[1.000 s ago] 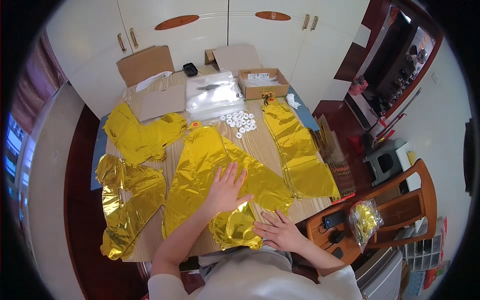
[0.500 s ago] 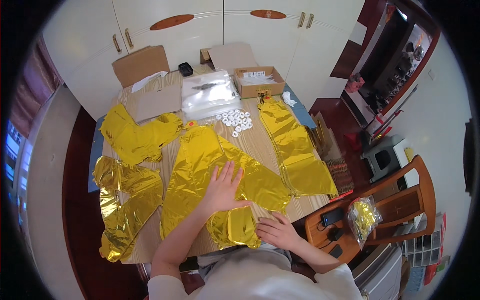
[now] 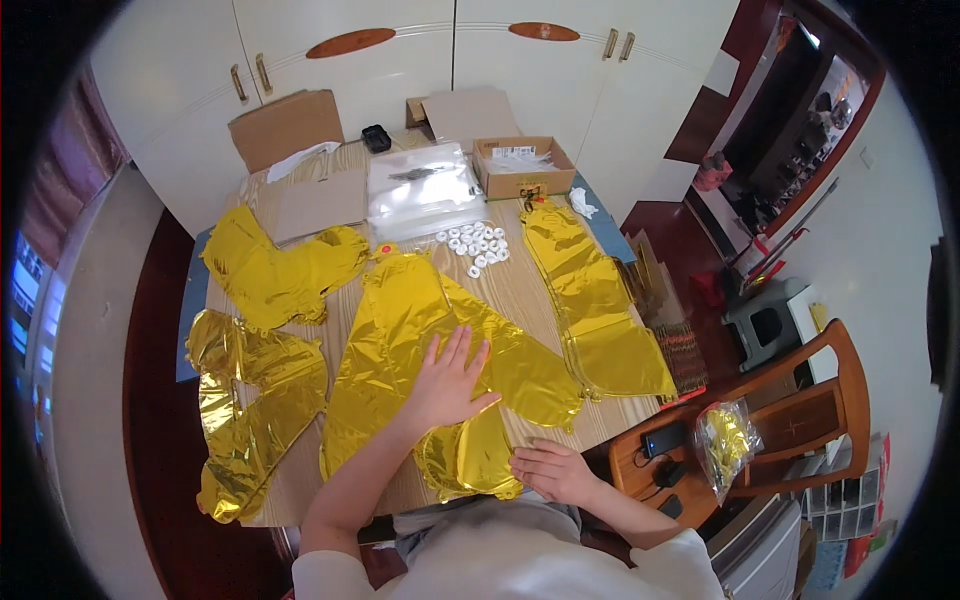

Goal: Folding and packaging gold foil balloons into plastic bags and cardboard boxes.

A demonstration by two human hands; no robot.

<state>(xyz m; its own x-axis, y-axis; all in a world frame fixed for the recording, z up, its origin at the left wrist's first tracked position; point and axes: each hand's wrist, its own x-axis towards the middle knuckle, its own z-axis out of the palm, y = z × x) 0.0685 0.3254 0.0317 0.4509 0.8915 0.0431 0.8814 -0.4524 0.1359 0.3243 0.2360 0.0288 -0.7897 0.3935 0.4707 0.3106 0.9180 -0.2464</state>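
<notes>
A large deflated gold foil balloon (image 3: 385, 330) lies flat and creased on the table in front of me. My left hand (image 3: 450, 385) rests on its middle, palm down with the fingers spread. At the balloon's lower right edge is my right hand (image 3: 555, 472), its fingers stretched out and the tips at the foil's border. I see nothing gripped in either hand. Other flat gold foil balloons lie around: one at the far left (image 3: 290, 270), one with a small opening at the near left (image 3: 290, 365), and a long one at the right (image 3: 590, 310).
Several small white rings (image 3: 478, 243) lie behind the foil, by a stack of clear plastic bags (image 3: 420, 205). A cardboard box (image 3: 530, 182) holds clear items. On the wooden chair (image 3: 630, 465) at right are a phone (image 3: 664, 438) and a bag of gold foil (image 3: 727, 440).
My right hand has drawn slightly toward me along the foil's edge, its fingers now lying flatter. My left hand stays on the balloon. The view has shifted slightly.
</notes>
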